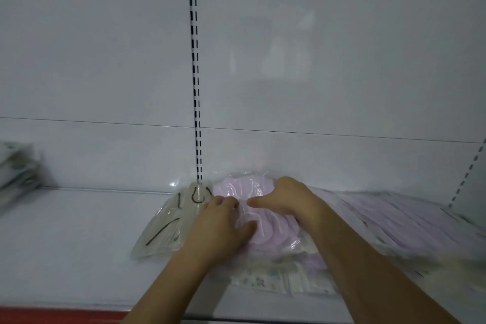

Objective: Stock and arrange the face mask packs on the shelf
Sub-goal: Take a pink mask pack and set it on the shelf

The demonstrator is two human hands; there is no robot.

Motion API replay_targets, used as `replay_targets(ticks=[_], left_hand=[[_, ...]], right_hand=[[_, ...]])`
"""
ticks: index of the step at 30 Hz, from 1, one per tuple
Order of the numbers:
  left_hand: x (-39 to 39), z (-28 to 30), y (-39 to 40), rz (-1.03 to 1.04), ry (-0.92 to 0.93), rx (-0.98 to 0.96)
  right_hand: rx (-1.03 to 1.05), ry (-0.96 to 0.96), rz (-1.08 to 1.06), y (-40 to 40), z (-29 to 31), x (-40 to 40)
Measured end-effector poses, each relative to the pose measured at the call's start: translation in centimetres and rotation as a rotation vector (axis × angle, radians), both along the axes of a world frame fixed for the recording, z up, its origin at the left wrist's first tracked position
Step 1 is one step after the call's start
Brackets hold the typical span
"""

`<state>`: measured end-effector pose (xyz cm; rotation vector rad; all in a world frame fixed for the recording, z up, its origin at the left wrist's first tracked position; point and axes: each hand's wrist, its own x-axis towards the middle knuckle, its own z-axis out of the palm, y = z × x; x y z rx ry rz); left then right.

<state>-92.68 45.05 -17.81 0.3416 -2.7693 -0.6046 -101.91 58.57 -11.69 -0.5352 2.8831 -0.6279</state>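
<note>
On the shelf (79, 258), both hands (223, 226) press flat on the blurred lilac mask pack (268, 229).

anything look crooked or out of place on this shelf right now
The beige mask pack lies at a slant, its top leaning toward the slotted upright, not square with the shelf edge. Both hands, left hand and right hand, rest on the lilac mask pack, which overlaps packs beneath it unevenly.
</note>
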Motion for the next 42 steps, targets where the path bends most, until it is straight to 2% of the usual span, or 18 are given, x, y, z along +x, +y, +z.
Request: replay_targets(ticks=[3,8,14,15,17,19,21,23,27,30,34,40,42], left_hand=[[0.2,0.7,0.2,0.04,0.087,0.095],[0.9,0.7,-0.4,0.097,0.144,0.291],[1.8,2.2,-1.9,0.232,0.385,0.493],[1.9,2.6,-1.9,0.234,0.407,0.567],[1.8,3.8,-1.9,0.157,0.388,0.881],[1.4,4.7,-1.8,0.024,0.241,1.236],[1.1,4.9,-1.5,-0.075,0.154,1.381],[0.5,4.4,-1.2,-0.094,0.194,1.387],[0.1,3.5,-2.3,-0.116,0.418,1.141],[1.1,3.8,-4.1,-0.159,0.504,1.042],[3.2,4.0,-6.9,-0.154,0.483,0.963],[8.5,4.1,-12.0,-0.113,0.448,1.044],[10.4,4.1,-13.8,-0.099,0.462,1.001]], right_hand=[[-0.061,0.007,0.063,-0.8,-0.3,0.0],[-0.191,-0.099,0.104,-0.6,-0.9,0.1],[-0.791,-0.311,-0.005,1.8,1.5,-1.1],[-0.889,-0.356,-0.014,2.4,1.8,-1.2],[-1.061,-0.435,-0.03,3.3,1.8,-1.1],[-1.158,-0.503,-0.053,3.1,0.9,-1.0],[-1.198,-0.521,-0.046,2.1,-0.5,-0.5],[-1.188,-0.493,0.006,0.8,-1.5,0.2],[-1.13,-0.356,0.165,-0.5,-1.9,1.8],[-1.121,-0.292,0.294,-1.9,-1.6,3.2],[-1.09,-0.262,0.354,-4.7,-1.9,4.9],[-1.11,-0.153,0.341,-10.1,-2.3,7.9],[-1.094,-0.105,0.389,-12.8,-2.6,9.5]])
